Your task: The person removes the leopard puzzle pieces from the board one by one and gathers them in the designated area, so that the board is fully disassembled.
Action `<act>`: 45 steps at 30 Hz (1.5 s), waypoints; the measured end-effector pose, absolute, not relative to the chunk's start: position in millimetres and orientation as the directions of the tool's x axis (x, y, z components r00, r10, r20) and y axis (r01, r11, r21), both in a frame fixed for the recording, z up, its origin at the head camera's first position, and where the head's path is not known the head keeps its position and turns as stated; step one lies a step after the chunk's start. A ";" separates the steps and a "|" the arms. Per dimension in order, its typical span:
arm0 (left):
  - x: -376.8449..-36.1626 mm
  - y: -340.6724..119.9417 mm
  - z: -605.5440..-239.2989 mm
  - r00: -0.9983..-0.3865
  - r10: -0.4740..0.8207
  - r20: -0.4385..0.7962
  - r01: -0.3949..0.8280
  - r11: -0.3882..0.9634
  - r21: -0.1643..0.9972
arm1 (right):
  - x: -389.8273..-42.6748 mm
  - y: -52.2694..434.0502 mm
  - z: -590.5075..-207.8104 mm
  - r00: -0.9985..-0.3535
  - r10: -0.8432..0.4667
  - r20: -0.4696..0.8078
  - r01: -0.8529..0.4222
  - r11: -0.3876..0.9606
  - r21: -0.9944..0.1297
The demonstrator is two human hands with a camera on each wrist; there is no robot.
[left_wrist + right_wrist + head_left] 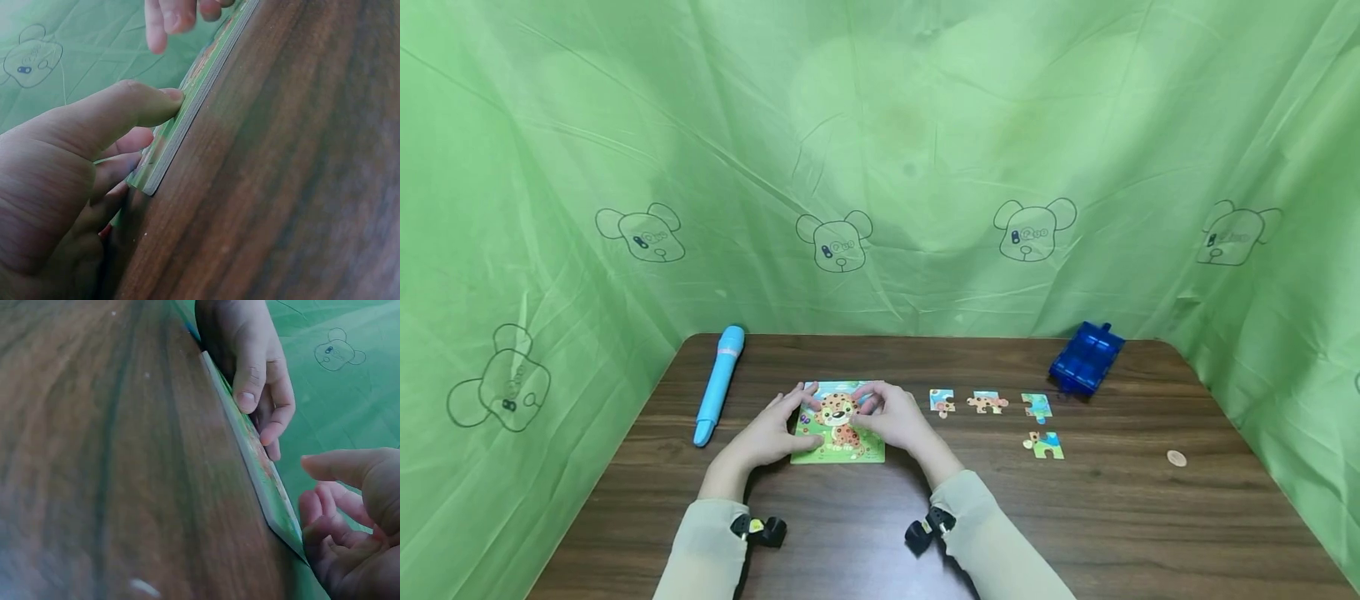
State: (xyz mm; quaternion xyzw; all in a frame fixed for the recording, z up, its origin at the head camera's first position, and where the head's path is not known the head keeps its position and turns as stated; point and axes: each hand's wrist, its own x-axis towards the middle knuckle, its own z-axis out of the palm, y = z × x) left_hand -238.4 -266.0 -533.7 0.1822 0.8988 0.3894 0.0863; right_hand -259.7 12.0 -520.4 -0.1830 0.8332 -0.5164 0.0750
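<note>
A jigsaw puzzle board (pixel 827 456) with a spotted leopard cub on a green and blue ground lies flat on the table. My left hand (pixel 771 435) rests at its left side, the thumb straight and pressing on the front part, the fingers spread along the left and upper part. Over the right half is my right hand (pixel 891 417), its thumb and fingers bent loosely with a gap between them in the right wrist view. Nothing shows in that gap. Loose jigsaw pieces lie to the right: a blue and orange one (pixel 940 401), a spotted one (pixel 987 402) and several others.
A blue toy microphone (pixel 718 387) lies at the left. At the back right stands a translucent blue plastic case (pixel 1086 360). A small pale round disc (pixel 1176 458) sits on the brown wooden table (pixel 1120 525) at the right. Green cloth (pixel 910 167) hangs behind and at both sides.
</note>
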 end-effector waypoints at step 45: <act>-239.2 -265.9 -534.6 -0.909 0.415 0.018 0.294 0.613 0.734 | -257.1 5.8 -530.6 -0.925 -0.381 -0.006 -0.166 0.417 -0.893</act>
